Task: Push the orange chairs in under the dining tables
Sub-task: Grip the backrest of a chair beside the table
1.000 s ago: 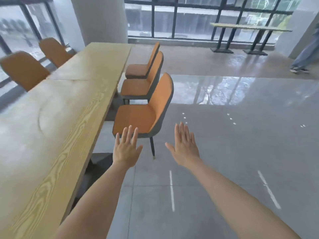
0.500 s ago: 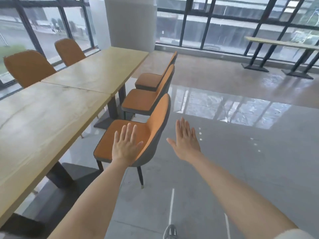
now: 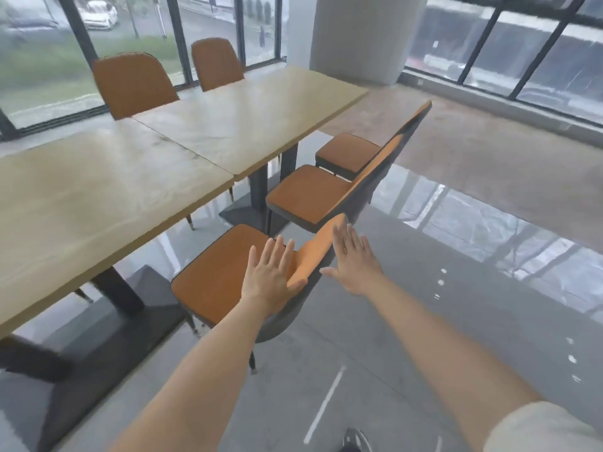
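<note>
Three orange chairs stand in a row on the near side of two wooden dining tables, all pulled out from the table edge. The nearest chair (image 3: 215, 275) is right in front of me, its seat facing the near table (image 3: 81, 207). My left hand (image 3: 270, 278) is flat and open over the top of its backrest, touching or just above it. My right hand (image 3: 355, 259) is open beside the backrest's right end, fingers spread. The middle chair (image 3: 303, 197) and the far chair (image 3: 346, 151) stand by the far table (image 3: 248, 119).
Two more orange chairs (image 3: 133, 83) stand on the tables' window side. Black table bases (image 3: 107, 324) sit on the glossy grey floor. A white pillar (image 3: 362, 37) rises at the back. Open floor stretches to the right. My shoe tip (image 3: 354, 440) shows at the bottom.
I have stepped closer and turned left toward the tables. Both hands have come forward to the nearest chair's backrest, the left one now over its top edge.
</note>
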Demonstrator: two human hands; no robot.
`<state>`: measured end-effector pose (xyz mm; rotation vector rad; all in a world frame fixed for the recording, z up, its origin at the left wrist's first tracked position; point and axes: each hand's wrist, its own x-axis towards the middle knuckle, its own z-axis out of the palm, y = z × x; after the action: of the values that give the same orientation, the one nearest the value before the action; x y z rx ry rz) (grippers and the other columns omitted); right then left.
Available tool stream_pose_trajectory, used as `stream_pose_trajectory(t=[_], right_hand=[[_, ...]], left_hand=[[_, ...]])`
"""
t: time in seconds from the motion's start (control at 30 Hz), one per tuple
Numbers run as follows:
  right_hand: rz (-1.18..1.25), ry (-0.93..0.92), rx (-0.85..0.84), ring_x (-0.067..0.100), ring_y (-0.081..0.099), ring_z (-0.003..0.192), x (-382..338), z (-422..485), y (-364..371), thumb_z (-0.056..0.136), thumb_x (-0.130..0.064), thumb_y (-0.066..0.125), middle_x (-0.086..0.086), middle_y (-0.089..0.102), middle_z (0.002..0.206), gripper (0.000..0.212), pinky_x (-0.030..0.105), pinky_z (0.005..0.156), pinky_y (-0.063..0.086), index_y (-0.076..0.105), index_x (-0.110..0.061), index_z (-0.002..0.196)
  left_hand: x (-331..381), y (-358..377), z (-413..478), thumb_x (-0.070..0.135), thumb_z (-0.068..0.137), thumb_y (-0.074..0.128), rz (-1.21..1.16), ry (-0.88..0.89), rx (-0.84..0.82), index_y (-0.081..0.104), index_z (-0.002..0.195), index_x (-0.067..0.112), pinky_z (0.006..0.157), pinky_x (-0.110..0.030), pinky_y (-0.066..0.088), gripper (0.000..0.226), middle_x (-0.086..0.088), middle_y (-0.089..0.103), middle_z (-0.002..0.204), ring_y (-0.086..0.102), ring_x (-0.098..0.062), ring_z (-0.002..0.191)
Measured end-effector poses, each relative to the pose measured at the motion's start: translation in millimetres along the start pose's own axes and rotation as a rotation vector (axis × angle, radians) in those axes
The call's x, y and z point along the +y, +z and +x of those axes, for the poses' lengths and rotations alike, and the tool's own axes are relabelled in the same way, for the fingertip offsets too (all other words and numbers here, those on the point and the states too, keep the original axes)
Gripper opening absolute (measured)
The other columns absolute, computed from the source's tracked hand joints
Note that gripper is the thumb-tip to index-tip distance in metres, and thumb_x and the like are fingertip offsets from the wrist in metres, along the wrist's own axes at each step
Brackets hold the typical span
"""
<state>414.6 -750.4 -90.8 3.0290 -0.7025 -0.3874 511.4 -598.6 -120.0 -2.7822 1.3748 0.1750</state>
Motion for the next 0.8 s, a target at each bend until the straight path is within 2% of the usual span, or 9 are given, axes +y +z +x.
stream_pose_trajectory(t=[0.17,0.27,0.3,0.37,0.43,0.47,0.57,0.7,0.8], right_hand=[[-0.088,-0.282,-0.085,0.027,-0.016,0.145,53.3,64.8,15.3,0.092,-0.053,0.043,0.012,-0.025,0.154,0.097,0.039,0.117,-0.004,-0.023,-0.005,0.145],[-0.126,-0.416,-0.120,0.026,-0.012,0.146,82.2,92.3,23.4,0.090,-0.050,0.051,0.013,-0.022,0.155,0.103,0.038,0.118,-0.002,-0.023,-0.004,0.145],[-0.134,-0.454,-0.131,0.026,-0.011,0.146,90.3,99.9,26.0,0.089,-0.048,0.052,0.013,-0.021,0.156,0.103,0.038,0.118,-0.002,-0.022,-0.003,0.145],[-0.143,-0.515,-0.148,0.026,-0.009,0.146,103.7,116.5,32.5,0.090,-0.046,0.053,0.013,-0.016,0.157,0.101,0.039,0.119,0.000,-0.019,-0.003,0.146],[-0.135,-0.565,-0.127,0.027,-0.005,0.146,112.5,132.4,36.9,0.091,-0.041,0.054,0.013,-0.009,0.158,0.096,0.039,0.119,0.003,-0.013,-0.004,0.148],[-0.131,-0.591,-0.101,0.028,-0.001,0.146,115.1,140.7,38.1,0.091,-0.037,0.056,0.013,-0.003,0.158,0.093,0.039,0.119,0.005,-0.009,-0.005,0.149],[-0.140,-0.654,-0.035,0.028,0.018,0.142,115.9,166.2,40.6,0.088,-0.030,0.061,0.013,0.025,0.151,0.082,0.040,0.116,0.013,0.012,-0.009,0.150],[-0.172,-0.719,-0.028,0.028,0.047,0.120,102.6,188.1,42.3,0.083,-0.023,0.063,0.009,0.055,0.126,0.056,0.040,0.107,0.031,0.040,-0.017,0.134],[-0.198,-0.826,0.023,0.027,0.058,0.104,96.4,182.9,45.8,0.083,-0.028,0.062,0.005,0.063,0.111,0.037,0.033,0.085,0.045,0.054,-0.016,0.117]], left_hand=[[44.2,22.4,43.7,0.067,0.091,0.022,-0.041,-0.149,-0.061,-0.014,0.149,0.020,0.116,-0.051,-0.007,0.083,-0.002,-0.014,0.159,-0.011,-0.022,0.147],[73.4,35.8,63.5,0.063,0.089,0.037,-0.086,-0.270,-0.145,-0.014,0.149,0.020,0.117,-0.051,-0.003,0.090,-0.004,-0.009,0.159,-0.006,-0.024,0.147],[83.2,39.4,69.1,0.057,0.090,0.043,-0.104,-0.310,-0.181,-0.013,0.150,0.020,0.117,-0.051,0.003,0.091,-0.006,-0.002,0.160,0.002,-0.025,0.147],[96.9,43.5,79.1,0.037,0.092,0.053,-0.167,-0.417,-0.194,-0.008,0.150,0.022,0.112,-0.048,0.025,0.086,-0.011,0.025,0.153,0.029,-0.030,0.138],[98.8,43.1,84.4,0.015,0.092,0.053,-0.236,-0.505,-0.159,0.002,0.150,0.025,0.092,-0.040,0.046,0.078,-0.010,0.050,0.131,0.053,-0.030,0.114],[97.5,41.6,85.4,0.010,0.091,0.051,-0.252,-0.527,-0.155,0.010,0.149,0.024,0.081,-0.037,0.049,0.072,-0.010,0.055,0.121,0.058,-0.030,0.103],[96.4,39.2,85.6,0.007,0.087,0.050,-0.253,-0.566,-0.164,0.033,0.134,0.016,0.062,-0.035,0.042,0.051,-0.012,0.061,0.104,0.061,-0.034,0.088],[95.3,44.3,85.8,0.005,0.087,0.047,-0.211,-0.556,-0.202,0.034,0.133,0.016,0.061,-0.035,0.041,0.049,-0.013,0.063,0.103,0.060,-0.034,0.087],[90.2,47.1,74.0,0.004,0.086,0.047,-0.176,-0.512,-0.216,0.037,0.130,0.016,0.067,-0.038,0.046,0.047,-0.014,0.063,0.103,0.060,-0.036,0.087]])
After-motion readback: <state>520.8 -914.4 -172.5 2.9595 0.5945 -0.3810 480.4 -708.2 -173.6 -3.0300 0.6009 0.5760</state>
